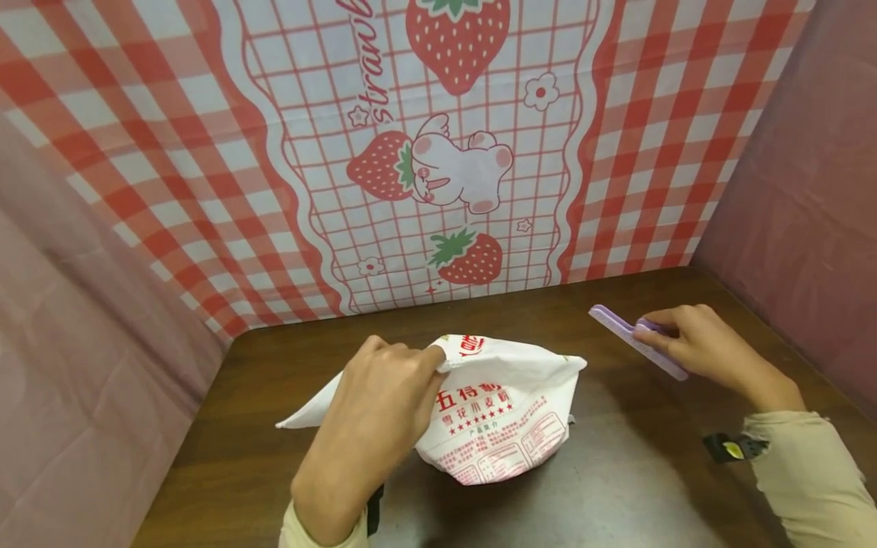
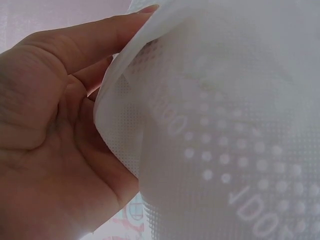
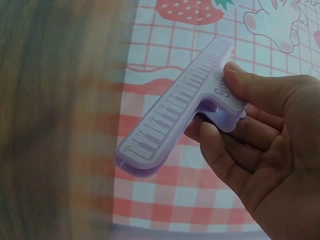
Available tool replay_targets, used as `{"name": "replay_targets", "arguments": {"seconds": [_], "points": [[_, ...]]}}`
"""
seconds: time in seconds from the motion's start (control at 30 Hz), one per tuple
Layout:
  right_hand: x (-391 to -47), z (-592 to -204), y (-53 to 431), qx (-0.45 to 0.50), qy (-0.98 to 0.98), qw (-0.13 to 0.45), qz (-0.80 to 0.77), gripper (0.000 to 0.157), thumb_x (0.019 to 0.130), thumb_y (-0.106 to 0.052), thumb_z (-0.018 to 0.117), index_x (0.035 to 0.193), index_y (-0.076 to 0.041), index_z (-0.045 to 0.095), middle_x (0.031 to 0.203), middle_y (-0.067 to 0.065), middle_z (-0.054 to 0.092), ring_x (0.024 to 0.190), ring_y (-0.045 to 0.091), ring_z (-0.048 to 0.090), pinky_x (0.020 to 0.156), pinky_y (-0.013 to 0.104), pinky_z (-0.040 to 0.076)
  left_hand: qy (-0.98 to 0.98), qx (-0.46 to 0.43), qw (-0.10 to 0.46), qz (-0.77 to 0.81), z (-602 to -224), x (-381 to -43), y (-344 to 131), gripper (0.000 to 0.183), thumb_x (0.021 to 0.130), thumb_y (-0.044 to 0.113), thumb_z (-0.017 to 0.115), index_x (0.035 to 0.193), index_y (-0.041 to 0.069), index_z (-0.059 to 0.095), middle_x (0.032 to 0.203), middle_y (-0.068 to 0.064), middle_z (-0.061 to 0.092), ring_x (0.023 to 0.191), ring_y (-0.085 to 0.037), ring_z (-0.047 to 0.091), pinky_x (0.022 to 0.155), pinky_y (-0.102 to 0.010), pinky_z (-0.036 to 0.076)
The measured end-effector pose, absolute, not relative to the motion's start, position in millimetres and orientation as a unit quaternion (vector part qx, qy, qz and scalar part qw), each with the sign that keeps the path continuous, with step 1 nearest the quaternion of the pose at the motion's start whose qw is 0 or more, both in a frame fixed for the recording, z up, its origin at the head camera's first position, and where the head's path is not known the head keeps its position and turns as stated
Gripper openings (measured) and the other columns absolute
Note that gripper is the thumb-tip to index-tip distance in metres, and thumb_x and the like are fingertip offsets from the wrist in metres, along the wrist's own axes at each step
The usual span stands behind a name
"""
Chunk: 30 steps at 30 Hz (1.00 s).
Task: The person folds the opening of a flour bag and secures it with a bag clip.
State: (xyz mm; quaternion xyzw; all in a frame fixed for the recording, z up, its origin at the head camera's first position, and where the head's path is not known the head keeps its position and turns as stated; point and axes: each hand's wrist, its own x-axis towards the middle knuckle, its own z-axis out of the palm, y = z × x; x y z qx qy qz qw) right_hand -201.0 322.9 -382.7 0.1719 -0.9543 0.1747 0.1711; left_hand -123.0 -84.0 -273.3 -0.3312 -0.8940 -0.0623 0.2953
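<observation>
A white flour bag (image 1: 493, 426) with red Chinese print stands near the middle of the table, its top edge gathered to the left. My left hand (image 1: 384, 403) grips that top edge between thumb and fingers. Close up in the left wrist view, the white woven bag (image 2: 225, 125) fills the right side, pinched by my left hand (image 2: 60, 115). Off to the right, my right hand (image 1: 706, 346) holds a lilac bag clip (image 1: 637, 341) by its handle. The right wrist view shows the long clip (image 3: 175, 105) with piano-key markings, its jaws together, thumb pressed on the handle.
The dark brown wooden table (image 1: 260, 388) runs back to a red-checked strawberry cloth (image 1: 452, 167). Pink fabric hangs on the left (image 1: 89, 342) and right sides. A black wrist strap (image 1: 733, 447) is on the right forearm.
</observation>
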Motion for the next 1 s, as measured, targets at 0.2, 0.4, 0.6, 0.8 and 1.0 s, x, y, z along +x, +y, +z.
{"name": "replay_targets", "arguments": {"seconds": [0.2,0.4,0.6,0.8,1.0], "points": [[-196,-375,314,0.155,-0.949,0.207,0.180,0.013,0.079,-0.028,0.068,0.080,-0.016,0.068,0.057,-0.010,0.053,0.049,0.002,0.043,0.045,0.021,0.036,-0.893,-0.334,0.294,-0.067,-275,-123,-84,0.017,0.079,0.014,0.062,0.064,0.018,0.054,0.049,0.012,0.049,0.047,-0.006,0.047,0.056,-0.023,0.032],[-185,-357,303,0.124,-0.943,0.226,0.210,0.008,0.075,-0.024,0.069,0.077,-0.016,0.065,0.060,-0.007,0.055,0.051,0.004,0.044,0.044,0.022,0.036,-0.895,-0.334,0.288,-0.071,-275,-122,-84,0.017,0.080,0.015,0.062,0.065,0.018,0.054,0.050,0.012,0.051,0.048,-0.007,0.047,0.057,-0.024,0.032],[-178,-347,295,0.145,-0.940,0.231,0.204,0.010,0.073,-0.025,0.071,0.082,-0.024,0.066,0.064,-0.010,0.056,0.055,0.004,0.044,0.047,0.021,0.035,-0.895,-0.332,0.289,-0.070,-274,-122,-84,0.020,0.081,0.016,0.061,0.064,0.018,0.051,0.050,0.011,0.050,0.048,-0.007,0.046,0.057,-0.024,0.032],[-170,-342,286,0.184,-0.932,0.233,0.209,0.020,0.073,-0.026,0.073,0.092,-0.026,0.067,0.068,-0.014,0.057,0.055,0.003,0.044,0.048,0.015,0.034,-0.896,-0.332,0.287,-0.075,-275,-122,-85,0.018,0.081,0.016,0.061,0.065,0.018,0.053,0.050,0.012,0.050,0.048,-0.006,0.046,0.057,-0.023,0.032],[-160,-331,276,0.208,-0.913,0.288,0.203,0.024,0.072,-0.018,0.074,0.094,-0.024,0.069,0.067,-0.014,0.059,0.053,0.001,0.042,0.048,0.013,0.033,-0.895,-0.335,0.284,-0.074,-274,-122,-84,0.017,0.080,0.015,0.061,0.065,0.019,0.054,0.051,0.013,0.050,0.049,-0.005,0.044,0.057,-0.023,0.031]]}}
